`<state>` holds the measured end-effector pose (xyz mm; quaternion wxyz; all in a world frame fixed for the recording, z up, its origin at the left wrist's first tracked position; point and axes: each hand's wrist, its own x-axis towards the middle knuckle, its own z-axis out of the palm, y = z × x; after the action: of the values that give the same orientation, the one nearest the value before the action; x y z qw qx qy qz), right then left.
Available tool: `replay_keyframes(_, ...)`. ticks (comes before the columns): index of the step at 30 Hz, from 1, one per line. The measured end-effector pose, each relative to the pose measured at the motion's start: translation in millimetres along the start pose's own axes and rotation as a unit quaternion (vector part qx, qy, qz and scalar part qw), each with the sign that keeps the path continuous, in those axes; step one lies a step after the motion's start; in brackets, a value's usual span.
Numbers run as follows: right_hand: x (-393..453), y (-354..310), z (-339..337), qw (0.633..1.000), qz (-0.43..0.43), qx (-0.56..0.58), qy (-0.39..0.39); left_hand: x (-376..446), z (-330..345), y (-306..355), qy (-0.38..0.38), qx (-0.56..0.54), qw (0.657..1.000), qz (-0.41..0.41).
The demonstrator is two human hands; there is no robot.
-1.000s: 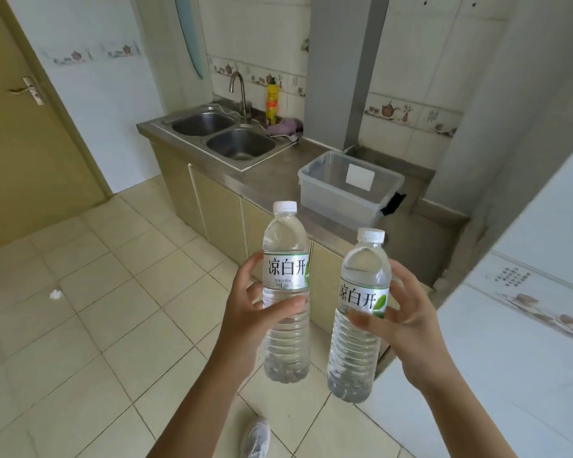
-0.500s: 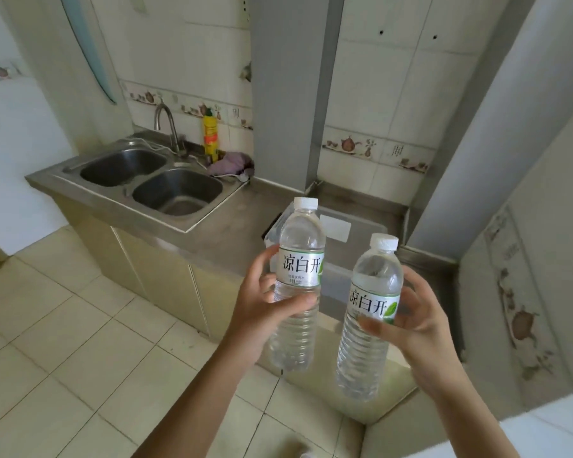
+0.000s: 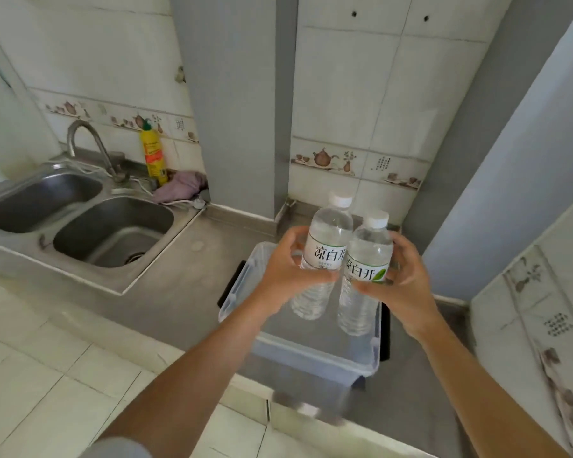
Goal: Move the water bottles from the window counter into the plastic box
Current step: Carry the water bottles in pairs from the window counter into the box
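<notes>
My left hand (image 3: 286, 271) grips one clear water bottle (image 3: 326, 242) with a white cap and white label, held upright. My right hand (image 3: 402, 282) grips a second, matching water bottle (image 3: 366, 262) beside it, and the two bottles touch. Both hang above the open clear plastic box (image 3: 318, 353), which stands on the grey counter in front of me. Their lower ends are inside the box's outline, above its floor. The box's far rim is hidden behind my hands and the bottles.
A steel double sink (image 3: 76, 223) with a tap (image 3: 93, 147) lies to the left on the counter (image 3: 176, 292). A yellow detergent bottle (image 3: 153, 155) and a purple cloth (image 3: 181, 186) sit behind it. A grey pillar (image 3: 235, 100) rises behind the box, with walls close on the right.
I have come up to the counter. Both hands carried the bottles forward and together, from apart in front of the cabinet to touching each other over the box.
</notes>
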<state>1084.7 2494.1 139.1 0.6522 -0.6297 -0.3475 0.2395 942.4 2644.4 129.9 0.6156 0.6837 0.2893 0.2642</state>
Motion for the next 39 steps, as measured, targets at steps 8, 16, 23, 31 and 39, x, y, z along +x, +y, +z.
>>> replay_keyframes(8,50.3,59.0,-9.1,0.997,0.047,-0.053,0.027,77.1,11.5,-53.4,-0.066,0.07,0.995,-0.029)
replay_keyframes(16,59.4,85.5,-14.5,0.984,0.095,-0.148,0.022,95.8,17.7,-88.8,-0.098,0.081,0.99,-0.059)
replay_keyframes(23,55.8,100.0,-28.5,0.965,0.123,-0.23,-0.001,98.4,24.8,-114.0,-0.121,0.074,0.989,-0.045)
replay_keyframes(31,53.3,106.0,-28.6,0.954,0.142,-0.263,0.005,97.6,22.9,-128.4,-0.142,0.12,0.982,-0.018)
replay_keyframes(39,45.7,108.6,-21.9,0.936,0.156,-0.315,-0.004,88.1,19.2,-122.5,-0.126,0.175,0.975,0.048)
